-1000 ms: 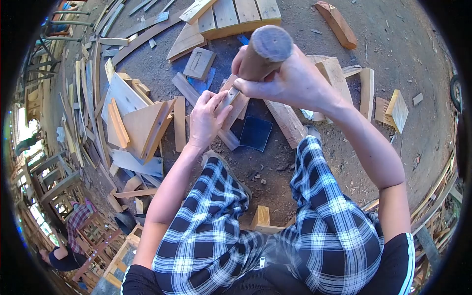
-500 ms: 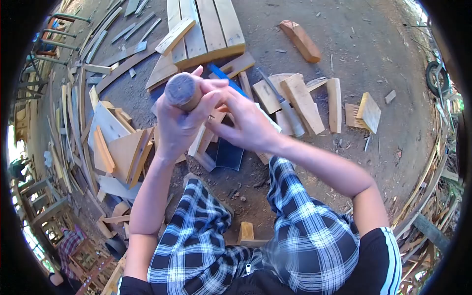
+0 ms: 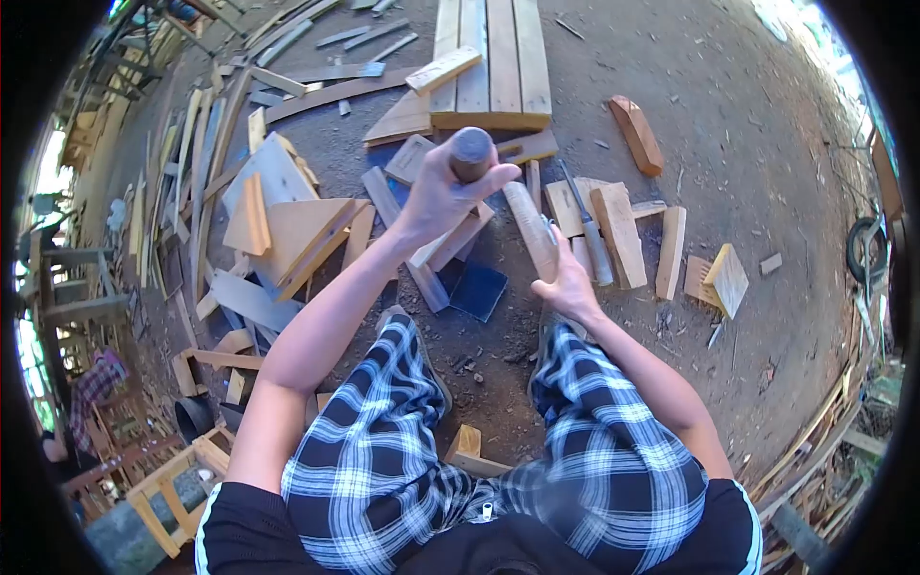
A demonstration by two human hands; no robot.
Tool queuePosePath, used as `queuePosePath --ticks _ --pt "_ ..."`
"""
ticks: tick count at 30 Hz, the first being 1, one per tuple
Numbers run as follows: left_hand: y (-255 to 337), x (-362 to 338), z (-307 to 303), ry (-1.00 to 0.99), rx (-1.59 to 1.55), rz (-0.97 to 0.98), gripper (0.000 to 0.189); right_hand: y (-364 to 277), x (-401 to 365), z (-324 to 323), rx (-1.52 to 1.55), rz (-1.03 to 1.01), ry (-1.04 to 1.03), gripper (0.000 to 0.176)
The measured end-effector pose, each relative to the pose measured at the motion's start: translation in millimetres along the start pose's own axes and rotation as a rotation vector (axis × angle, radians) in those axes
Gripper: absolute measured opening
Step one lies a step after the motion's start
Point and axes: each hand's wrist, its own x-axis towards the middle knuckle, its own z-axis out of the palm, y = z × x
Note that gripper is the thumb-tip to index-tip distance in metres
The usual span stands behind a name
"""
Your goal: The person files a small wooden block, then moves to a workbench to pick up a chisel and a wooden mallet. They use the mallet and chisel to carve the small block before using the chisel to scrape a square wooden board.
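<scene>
My left hand is wrapped around a thick round wooden handle, whose dark flat end faces up at me; its far end is hidden. Lower and to the right, my right hand closes around the near end of a long pale round wooden piece, which slants away from me. Just right of that hand lies a chisel, its narrow blade pointing away, against several wood blocks. A dark square piece is on the ground between the hands and my feet.
A slatted wooden bench stands ahead. Offcuts and boards are piled on the left. A reddish wood block and a nailed block lie to the right. A small wood piece sits between my legs.
My hands have come apart. The left has moved right with the round handle. The right has dropped away from it onto the pale wooden piece. The view has shifted left.
</scene>
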Motion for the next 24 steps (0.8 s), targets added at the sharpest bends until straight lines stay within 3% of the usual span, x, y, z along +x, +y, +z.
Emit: queuePosePath --ticks 10,13,15,16,19,20,22,24 --pt "31.5 5.3 -16.7 0.079 -0.055 0.085 0.018 -2.1 4.6 -30.1 -0.115 -0.134 0.145 0.089" --pt "34.5 -2.6 -25.5 0.127 -0.016 0.058 0.018 -3.2 0.2 -35.7 -0.281 -0.103 0.248 0.090" --pt "30.2 -8.1 -31.2 0.069 0.147 -0.038 0.017 6.2 1.4 -41.7 -0.416 -0.213 0.361 0.088" --pt "34.0 -10.8 -27.3 0.028 0.162 0.066 0.019 8.0 2.3 -47.4 -0.482 -0.292 0.410 0.087" --pt "40.7 -27.6 -17.8 0.040 0.219 0.077 0.023 10.0 4.2 -61.2 -0.753 -0.139 0.367 0.093" --pt "41.2 -26.9 -14.1 0.036 0.161 0.036 0.024 -7.4 8.1 -63.5 -0.759 -0.154 0.366 0.093" --pt "46.0 -25.5 -4.2 0.020 0.070 -0.001 0.026 -51.3 4.5 -73.7 -0.621 -0.410 0.355 0.091" --pt "61.2 -18.5 5.7 -0.043 -0.065 -0.027 0.030 -117.3 -3.7 -75.3 -0.254 -0.533 0.161 0.081"
